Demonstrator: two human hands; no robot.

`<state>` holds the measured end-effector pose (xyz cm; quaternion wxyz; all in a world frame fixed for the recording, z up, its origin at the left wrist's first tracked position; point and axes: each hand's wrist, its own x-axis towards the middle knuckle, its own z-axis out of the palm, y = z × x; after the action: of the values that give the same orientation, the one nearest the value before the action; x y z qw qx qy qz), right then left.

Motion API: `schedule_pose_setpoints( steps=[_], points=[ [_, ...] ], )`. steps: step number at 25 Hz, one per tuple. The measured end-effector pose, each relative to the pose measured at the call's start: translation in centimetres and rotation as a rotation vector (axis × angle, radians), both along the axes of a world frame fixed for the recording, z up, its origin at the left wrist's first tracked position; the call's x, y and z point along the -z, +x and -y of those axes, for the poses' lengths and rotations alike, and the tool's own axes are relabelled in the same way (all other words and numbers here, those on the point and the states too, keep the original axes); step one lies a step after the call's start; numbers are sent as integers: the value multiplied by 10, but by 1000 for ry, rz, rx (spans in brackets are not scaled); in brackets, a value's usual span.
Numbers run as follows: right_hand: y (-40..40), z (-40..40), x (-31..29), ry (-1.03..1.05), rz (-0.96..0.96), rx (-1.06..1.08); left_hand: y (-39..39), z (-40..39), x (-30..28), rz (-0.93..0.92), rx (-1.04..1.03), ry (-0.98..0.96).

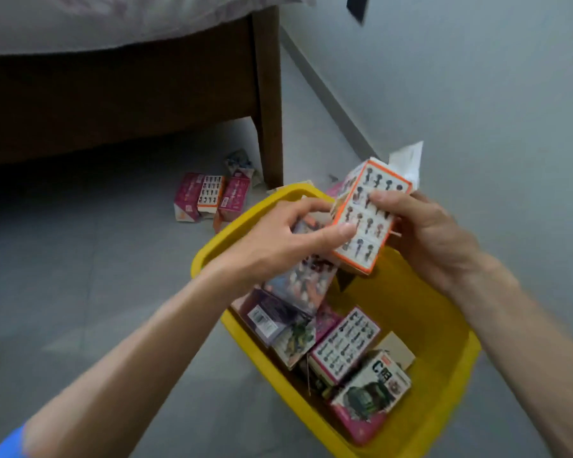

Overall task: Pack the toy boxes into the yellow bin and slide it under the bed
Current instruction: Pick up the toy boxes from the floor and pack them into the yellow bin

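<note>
An orange-edged toy box (366, 219) printed with small figures hangs above the far end of the yellow bin (420, 319). My right hand (424, 233) grips its right side, and my left hand (288, 239) presses thumb and fingers on its left side and on a darker box (298, 282) beneath it. Several toy boxes lie inside the bin, among them a pink-edged one (344, 345) and a green-printed one (374, 388). Three pink and orange boxes (209, 196) rest on the floor beside the bed leg.
The brown wooden bed frame (113, 94) fills the upper left, its leg (270, 127) standing just behind the bin, with a dark gap beneath. A crumpled wrapper (240, 163) lies by the leg. The wall and its skirting run along the right.
</note>
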<state>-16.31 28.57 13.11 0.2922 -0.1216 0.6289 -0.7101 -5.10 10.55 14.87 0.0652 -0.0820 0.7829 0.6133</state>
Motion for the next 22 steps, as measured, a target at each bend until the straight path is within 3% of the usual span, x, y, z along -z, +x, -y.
schedule_pose_setpoints(
  steps=[3, 8, 11, 12, 13, 15, 17, 19, 22],
  points=[
    [-6, -55, 10, 146, -130, 166, 3, -30, 38, 91, -38, 52],
    [27, -69, 50, 535, -475, 134, 4, -38, 42, -153, -185, 62],
    [38, -43, 68, 838, -760, 83, 3, -32, 37, -202, -235, 45],
    [37, -39, 67, 869, -771, 91, 4, -32, 38, -208, -236, 56],
    [36, -41, 62, 829, -713, 119, 5, -32, 39, -215, -233, 71],
    [29, -51, 48, 537, -523, 146, 5, -35, 40, -251, -201, 133],
    [25, -61, 36, 211, -341, -10, 3, -44, 39, -268, -99, 192],
    [26, -66, 31, 239, -421, -120, -1, -59, 42, -246, 25, 166],
    [26, -76, 30, 348, -476, 72, -4, -68, 47, -135, 37, -150]
  ],
)
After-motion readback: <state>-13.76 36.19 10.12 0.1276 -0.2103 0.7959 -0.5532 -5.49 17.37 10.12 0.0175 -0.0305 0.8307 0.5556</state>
